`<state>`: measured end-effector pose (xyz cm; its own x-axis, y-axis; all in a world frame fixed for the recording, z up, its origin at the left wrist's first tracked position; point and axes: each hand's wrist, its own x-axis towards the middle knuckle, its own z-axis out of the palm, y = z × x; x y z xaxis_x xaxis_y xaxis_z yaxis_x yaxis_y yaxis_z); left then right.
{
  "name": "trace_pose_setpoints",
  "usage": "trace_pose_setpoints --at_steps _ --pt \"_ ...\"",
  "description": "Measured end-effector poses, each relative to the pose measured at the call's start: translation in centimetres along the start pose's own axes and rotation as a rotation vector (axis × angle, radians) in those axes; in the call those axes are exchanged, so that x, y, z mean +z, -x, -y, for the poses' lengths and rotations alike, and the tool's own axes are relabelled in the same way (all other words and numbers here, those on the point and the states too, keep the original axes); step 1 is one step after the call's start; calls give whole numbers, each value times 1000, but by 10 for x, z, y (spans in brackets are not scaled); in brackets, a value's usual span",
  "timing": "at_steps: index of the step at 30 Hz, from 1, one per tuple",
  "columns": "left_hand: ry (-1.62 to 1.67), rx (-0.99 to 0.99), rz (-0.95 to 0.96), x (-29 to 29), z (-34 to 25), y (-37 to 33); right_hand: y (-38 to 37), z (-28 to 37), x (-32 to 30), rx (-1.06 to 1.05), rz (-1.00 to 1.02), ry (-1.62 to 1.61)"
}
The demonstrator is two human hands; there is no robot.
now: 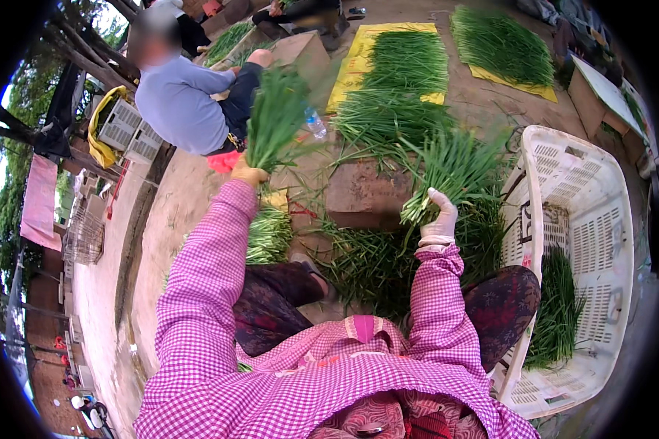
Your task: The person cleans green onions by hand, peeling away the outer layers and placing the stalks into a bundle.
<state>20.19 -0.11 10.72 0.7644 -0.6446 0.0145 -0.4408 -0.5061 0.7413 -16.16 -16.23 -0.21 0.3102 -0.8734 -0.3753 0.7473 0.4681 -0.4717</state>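
Note:
Both my hands wear pale gloves and are raised apart in front of me. My left hand (249, 173) is closed round the stem ends of a bunch of garlic chives (277, 121), its leaves pointing up and away, slightly blurred. In my right hand (439, 219) is another bunch of garlic chives (454, 172), gripped near its pale ends with the leaves fanning to the far right. Between the two bunches sits a brown block (366, 192). Below my left wrist lies a pile of chives (268, 235) with white stems. Loose green leaves (373, 271) cover the ground between my knees.
A white plastic crate (600, 234) stands at my right, with chives (555, 314) inside. Farther off, chives (406, 62) lie on a yellow sheet (349, 58), beside another spread pile (501, 47). A plastic bottle (315, 123) lies near a seated person (183, 102) at the far left.

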Motion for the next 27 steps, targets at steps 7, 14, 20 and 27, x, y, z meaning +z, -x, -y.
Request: trace_pose_setpoints --at_steps 7,14,20,27 --pt "605 -496 58 -31 6 34 10 -3 41 -147 -19 124" --pt "704 -438 157 -30 26 29 -85 -72 57 15 17 823" --pt "864 -460 272 -23 38 32 -94 -59 -1 -446 -138 1519" --pt "637 -252 433 14 21 36 37 -88 54 -152 538 870"
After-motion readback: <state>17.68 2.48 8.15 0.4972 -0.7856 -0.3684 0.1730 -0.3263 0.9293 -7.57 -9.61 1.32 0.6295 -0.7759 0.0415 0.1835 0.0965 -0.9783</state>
